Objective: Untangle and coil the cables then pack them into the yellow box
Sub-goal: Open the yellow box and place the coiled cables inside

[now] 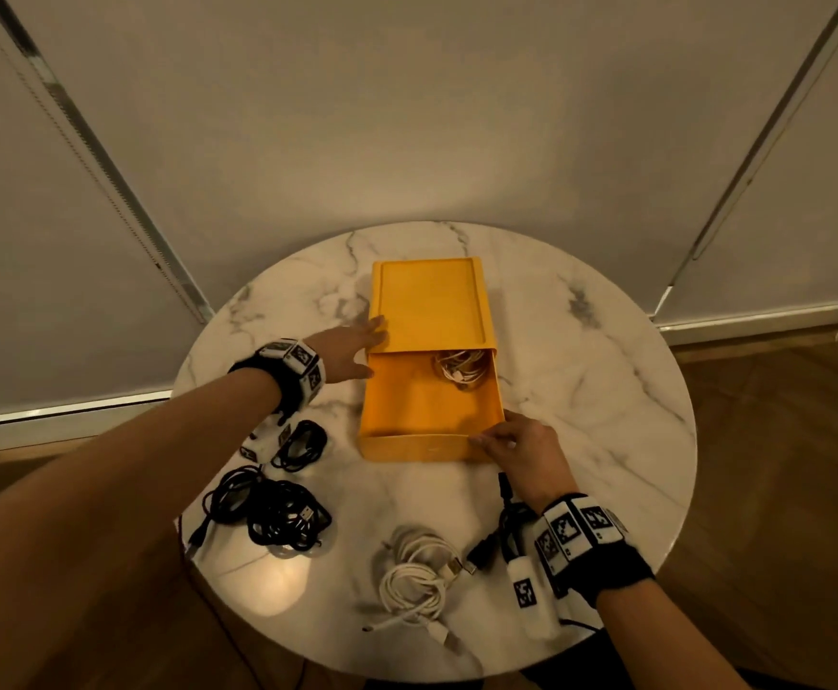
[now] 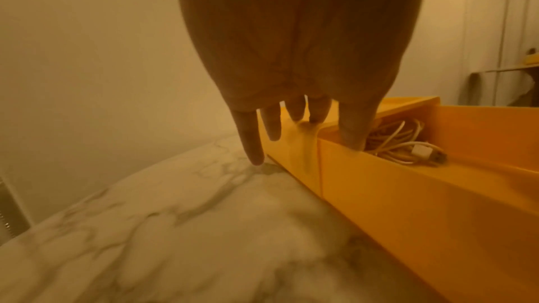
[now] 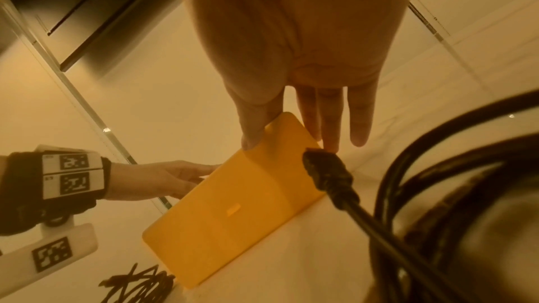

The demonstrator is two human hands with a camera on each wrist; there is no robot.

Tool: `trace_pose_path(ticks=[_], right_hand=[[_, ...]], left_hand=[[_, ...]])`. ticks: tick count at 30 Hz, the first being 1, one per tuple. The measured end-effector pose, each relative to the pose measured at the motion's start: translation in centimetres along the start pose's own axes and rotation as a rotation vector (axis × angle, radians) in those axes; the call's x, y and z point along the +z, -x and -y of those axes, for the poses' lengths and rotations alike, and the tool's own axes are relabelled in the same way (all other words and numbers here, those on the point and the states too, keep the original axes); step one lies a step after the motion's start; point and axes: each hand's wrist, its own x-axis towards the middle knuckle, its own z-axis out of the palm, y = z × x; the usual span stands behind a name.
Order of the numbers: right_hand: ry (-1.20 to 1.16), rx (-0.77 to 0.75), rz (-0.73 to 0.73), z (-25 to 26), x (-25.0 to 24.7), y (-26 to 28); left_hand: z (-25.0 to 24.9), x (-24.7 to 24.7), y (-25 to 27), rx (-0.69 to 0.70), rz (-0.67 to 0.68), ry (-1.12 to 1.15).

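The yellow box lies mid-table with its drawer slid out toward me. A coiled white cable sits in the drawer's far right corner. My left hand has straight fingers against the box's left side and its thumb on the drawer rim. My right hand grips the drawer's front right corner, thumb on the front panel and fingers round the side. Loose on the table are two black coils and a white bundle.
A black cable with its plug lies under my right wrist. The round marble table ends close behind the box and near my body. Pale blinds hang beyond it, and wooden floor shows at both sides.
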Motion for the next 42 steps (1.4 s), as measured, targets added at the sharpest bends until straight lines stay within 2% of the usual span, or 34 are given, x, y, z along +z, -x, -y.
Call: trace_pose_path(ticks=[7,10,12,14,16,18,19,22,24,26,27,30,32,35,38,40,42], right_hand=[[-0.09,0.009,-0.025,0.4,-0.7,1.0],[-0.173,0.009,-0.094,0.2,-2.2,2.6],[-0.19,0.036,-0.104,-0.6,-3.3,3.9],[-0.167,0.061,-0.027,-2.0,-4.0,5.1],[-0.123,0.056,0.116,-3.2,-4.1,6.5],[-0.05,0.023,0.213,-3.9,-3.7,7.8],[-0.004,-0.016,0.217,-4.1,-3.5,8.2],[0.051,-0.148,0.077,-4.0,-3.2,9.5],[0.007,-0.298,0.0,-3.1,-3.1,10.6],[-0.033,-0.403,0.068,-1.9,-2.7,11.6],[-0.023,-0.393,0.155,-1.4,-2.3,12.1],[0.088,-0.232,0.482,-1.3,-0.7,12.6],[0.17,-0.209,0.578,-1.7,0.8,12.7],[0.275,-0.211,0.513,-1.6,2.7,12.3],[0.307,-0.139,0.465,-1.3,3.5,11.7],[0.334,-0.111,0.45,-1.1,3.6,11.5],[0.35,-0.113,0.419,-1.0,3.6,11.7]], left_hand=[[-0.4,0.5,-0.5,-0.019,-0.046,0.085],[-1.5,0.3,0.6,-0.055,-0.185,0.209],[-2.8,0.1,2.4,-0.017,-0.332,0.311],[-5.0,0.4,5.1,0.048,-0.475,0.433],[-8.0,1.3,8.4,0.096,-0.518,0.542],[-10.7,3.1,11.7,0.093,-0.42,0.65],[-11.6,4.2,13.0,0.075,-0.338,0.693],[-13.2,8.4,15.7,0.014,-0.127,0.763],[-13.9,11.2,16.4,-0.047,-0.059,0.79],[-14.5,13.1,16.5,-0.068,-0.028,0.805],[-14.7,13.8,16.4,-0.059,-0.021,0.79],[-15.2,14.2,15.9,-0.038,-0.035,0.639],[-15.3,14.1,15.4,0.012,-0.086,0.552],[-15.5,14.0,14.9,0.001,-0.141,0.616],[-15.3,14.0,15.0,-0.166,-0.068,0.914],[-15.0,14.0,14.9,-0.202,-0.03,1.11],[-15.1,13.9,15.0,-0.2,-0.044,1.214]])
